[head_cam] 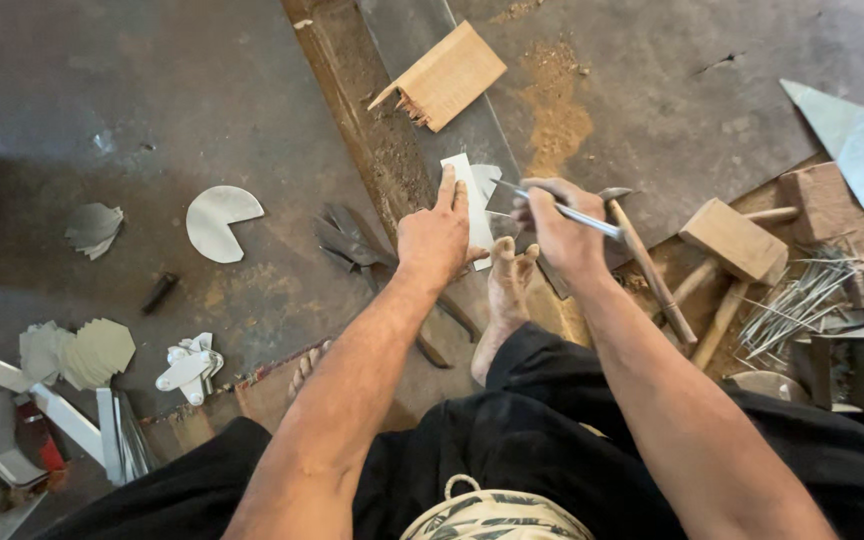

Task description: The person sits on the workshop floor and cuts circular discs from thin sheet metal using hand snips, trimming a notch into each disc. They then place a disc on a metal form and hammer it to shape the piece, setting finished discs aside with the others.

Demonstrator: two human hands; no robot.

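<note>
My left hand (pixel 439 235) lies flat, fingers pressing down on a small white sheet-metal strip (pixel 470 195) on a dark steel bar on the floor. My right hand (pixel 559 225) grips a thin metal scriber rod (pixel 564 211), its tip pointing left onto the strip beside a bent grey metal piece (pixel 485 180). A hammer (pixel 647 262) with a wooden handle lies just right of my right hand. My bare foot (pixel 505 290) rests below the strip, toes close to it.
A wooden block (pixel 444 75) lies beyond the strip. Metal snips (pixel 352 245) lie left of my left hand. A cut metal disc (pixel 216 220), stacked polygon cutouts (pixel 87 352), a wooden mallet (pixel 732 245), thin wires (pixel 802 295) and a triangular sheet (pixel 857 140) surround me.
</note>
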